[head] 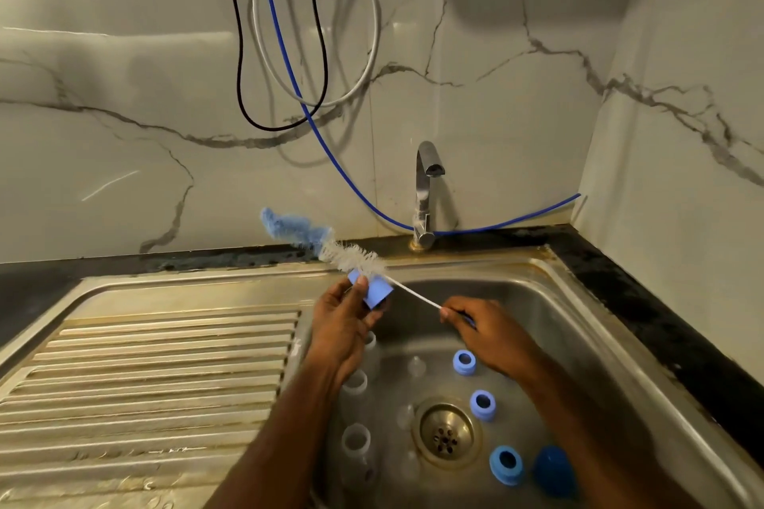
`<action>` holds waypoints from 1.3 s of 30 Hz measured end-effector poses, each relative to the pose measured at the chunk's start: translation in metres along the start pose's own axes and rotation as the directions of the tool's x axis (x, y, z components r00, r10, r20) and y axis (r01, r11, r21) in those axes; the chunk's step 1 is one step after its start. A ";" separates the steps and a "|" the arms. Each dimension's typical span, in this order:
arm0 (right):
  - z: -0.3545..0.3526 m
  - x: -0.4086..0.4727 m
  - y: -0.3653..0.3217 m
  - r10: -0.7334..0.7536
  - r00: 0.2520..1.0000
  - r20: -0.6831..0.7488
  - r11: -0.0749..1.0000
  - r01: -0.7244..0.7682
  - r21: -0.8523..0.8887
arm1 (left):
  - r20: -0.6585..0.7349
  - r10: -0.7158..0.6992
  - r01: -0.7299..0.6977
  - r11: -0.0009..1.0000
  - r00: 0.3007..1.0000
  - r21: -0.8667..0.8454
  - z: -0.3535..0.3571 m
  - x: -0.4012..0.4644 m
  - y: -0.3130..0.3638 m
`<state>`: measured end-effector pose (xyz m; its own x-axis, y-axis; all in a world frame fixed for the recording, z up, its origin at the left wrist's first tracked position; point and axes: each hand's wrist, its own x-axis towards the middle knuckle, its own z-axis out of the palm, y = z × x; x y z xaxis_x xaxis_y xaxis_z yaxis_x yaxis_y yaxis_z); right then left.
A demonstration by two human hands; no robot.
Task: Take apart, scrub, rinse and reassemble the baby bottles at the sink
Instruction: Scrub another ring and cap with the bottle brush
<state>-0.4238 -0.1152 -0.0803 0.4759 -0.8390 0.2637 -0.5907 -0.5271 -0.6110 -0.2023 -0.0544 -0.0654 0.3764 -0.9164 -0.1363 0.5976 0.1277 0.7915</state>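
Blue plastic is what the left hand [339, 316] holds: a small blue cap [374, 291], pinched between thumb and curled fingers above the left rim of the sink [578, 302]. The right hand [483, 329] grips the thin white handle of the bottle brush [355, 256], with its fingers closed around the lower end.

The brush is the thing on which the next move depends. Its long axis runs diagonally, from the right hand up and to the left, and it passes just at the cap, so that the white bristles lie at the cap's upper edge and the blue tip stands beyond it, over the counter. Whether the stem goes through the cap or only behind it cannot be told. A scrub stroke would probably follow this same line, pulled toward the right hand.

Other parts wait in the basin, below both hands: three blue collars [482, 405] to the right of the drain [446, 432], a darker blue cap [554, 471], and clear bottle bodies [355, 384] along the left wall. The tap [426, 194] shows no water.
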 end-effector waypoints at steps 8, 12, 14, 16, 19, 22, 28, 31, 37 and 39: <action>-0.013 -0.002 0.027 0.043 0.999 -0.020 0.999 -0.043 -0.003 | -0.074 0.000 -0.014 0.980 0.997 -0.201 -0.010 0.009 0.011; 0.003 0.002 0.000 -0.013 1.000 -0.026 1.000 0.012 -0.023 | -0.033 -0.085 0.079 0.986 0.996 -0.144 0.010 -0.002 -0.007; -0.002 0.002 0.006 0.018 1.000 -0.022 1.000 -0.018 -0.013 | -0.025 -0.096 0.090 0.977 0.995 -0.192 0.010 -0.001 -0.006; -0.013 0.000 0.022 0.056 0.998 -0.001 0.998 -0.056 0.020 | -0.029 -0.064 0.055 0.971 0.998 -0.233 0.004 0.003 0.001; -0.019 -0.004 0.034 0.063 0.998 0.024 0.997 -0.064 0.040 | -0.039 -0.043 0.034 0.976 0.998 -0.215 -0.002 0.006 0.008; -0.005 0.000 0.015 0.036 0.999 0.010 0.997 -0.037 0.065 | 0.017 -0.066 0.068 0.988 0.998 -0.141 0.003 0.002 0.002; -0.007 0.002 0.015 0.027 0.999 0.027 0.991 -0.031 0.129 | -0.019 -0.002 0.000 0.991 1.000 -0.135 -0.001 0.006 0.005; -0.016 -0.002 0.032 0.067 0.997 0.038 0.990 -0.071 0.126 | -0.002 -0.006 0.005 0.969 1.000 -0.248 -0.007 0.008 0.011; 0.001 0.003 0.005 0.030 0.999 -0.027 0.993 -0.027 0.112 | 0.108 -0.069 0.076 0.995 0.992 -0.070 0.005 0.000 -0.005; -0.007 0.003 0.015 0.033 0.999 -0.023 0.989 -0.029 0.148 | 0.087 -0.056 0.062 0.995 0.995 -0.073 0.000 0.003 -0.002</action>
<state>-0.4356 -0.1261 -0.0836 0.4411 -0.8589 0.2603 -0.5013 -0.4763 -0.7223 -0.2022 -0.0578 -0.0671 0.2791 -0.9517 -0.1280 0.6699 0.0974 0.7361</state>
